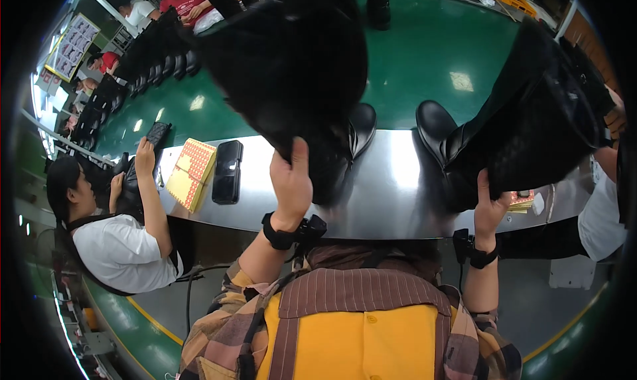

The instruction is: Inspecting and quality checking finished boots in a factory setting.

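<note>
While the left hand [292, 189] grips the left black boot [298, 68] at upper centre, thumb showing and fingers hidden, the right hand [490, 213] grips the right black boot [531, 131] at the right; both appear to rest on the metal bench [388, 214]. A slack grip could let either topple. Left of centre, a dark phone [227, 173] and yellow stack [189, 173] restrict sideways clearance.

Your left hand [292, 191]: closed in a grip, thumb [300, 153] pointing up, fingers mostly hidden
Your right hand [490, 211]: gripping likewise, thumb up
Your forearms [481, 287]: reaching forward, well apart
</note>
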Motion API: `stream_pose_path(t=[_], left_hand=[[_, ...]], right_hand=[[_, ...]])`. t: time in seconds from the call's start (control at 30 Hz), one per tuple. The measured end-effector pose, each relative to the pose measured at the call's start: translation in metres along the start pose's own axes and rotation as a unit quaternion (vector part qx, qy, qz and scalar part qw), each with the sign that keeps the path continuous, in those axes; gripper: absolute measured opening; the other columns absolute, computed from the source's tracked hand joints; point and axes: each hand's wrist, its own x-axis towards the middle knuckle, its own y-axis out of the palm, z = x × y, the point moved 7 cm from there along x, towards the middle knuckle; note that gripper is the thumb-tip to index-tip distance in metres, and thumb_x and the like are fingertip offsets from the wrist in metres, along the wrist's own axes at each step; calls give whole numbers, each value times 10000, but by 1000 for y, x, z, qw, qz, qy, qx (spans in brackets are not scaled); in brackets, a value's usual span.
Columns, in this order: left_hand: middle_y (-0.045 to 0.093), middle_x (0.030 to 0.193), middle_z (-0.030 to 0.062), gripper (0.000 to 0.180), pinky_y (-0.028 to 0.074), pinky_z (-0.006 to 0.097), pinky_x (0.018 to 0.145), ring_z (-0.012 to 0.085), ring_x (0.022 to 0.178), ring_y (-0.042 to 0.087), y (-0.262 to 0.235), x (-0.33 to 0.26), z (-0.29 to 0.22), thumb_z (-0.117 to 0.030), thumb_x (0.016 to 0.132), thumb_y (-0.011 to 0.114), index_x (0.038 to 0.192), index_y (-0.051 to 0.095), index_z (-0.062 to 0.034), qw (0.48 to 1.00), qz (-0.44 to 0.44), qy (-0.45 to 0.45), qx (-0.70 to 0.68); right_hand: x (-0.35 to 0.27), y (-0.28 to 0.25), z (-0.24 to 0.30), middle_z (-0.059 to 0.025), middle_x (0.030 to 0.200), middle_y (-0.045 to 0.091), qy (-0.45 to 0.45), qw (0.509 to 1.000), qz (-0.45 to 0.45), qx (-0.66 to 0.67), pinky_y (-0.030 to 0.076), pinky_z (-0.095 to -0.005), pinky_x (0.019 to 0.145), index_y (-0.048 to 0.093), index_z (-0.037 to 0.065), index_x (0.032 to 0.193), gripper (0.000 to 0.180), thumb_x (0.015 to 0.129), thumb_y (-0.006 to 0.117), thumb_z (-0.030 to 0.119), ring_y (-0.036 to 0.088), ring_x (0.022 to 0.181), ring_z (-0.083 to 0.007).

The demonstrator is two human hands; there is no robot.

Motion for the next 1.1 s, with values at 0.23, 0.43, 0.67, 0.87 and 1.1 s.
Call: stream_pose_path(t=[0.23,0.43,0.67,0.87,1.1], left_hand=[[606,1138,112,427,420,294,890,170,962,547,-14,-15,-4,-135,907,651,1253,490,58,998,42,33,44],[174,1516,249,996,156,466,1138,361,1407,217,-53,-4,-141,-314,771,687,1469,76,48,887,-149,426,93],[618,1091,143,514,323,483,1065,356,1066,562,2,5,-211,-149,676,804,1137,607,-39,794,83,310,516],[488,670,-41,375,355,301,732,185,753,464,-14,-28,-225,-148,476,774,851,773,-131,793,272,343,423],[523,734,-38,371,361,259,716,179,796,475,-52,-39,-219,-197,486,722,848,779,-134,788,352,355,359]], right_hand=[[-33,-26,16,-157,1206,470,-144,945,-149,-252,349,-366,977,454,-55,1207,539,827,730,210,456,1116,-239],[-45,54,81,-98,982,496,-250,954,134,-94,416,-370,808,481,46,1097,401,823,674,265,496,862,-233],[0,210,69,-160,1290,516,29,948,272,162,356,-386,1025,374,25,1417,601,887,604,192,462,1255,-254],[-10,263,37,-127,1060,638,223,902,354,110,444,-304,876,543,-42,1232,470,975,535,351,574,981,-167],[8,259,6,54,654,368,292,888,317,159,274,-249,540,444,84,664,553,947,508,555,308,633,-37]])
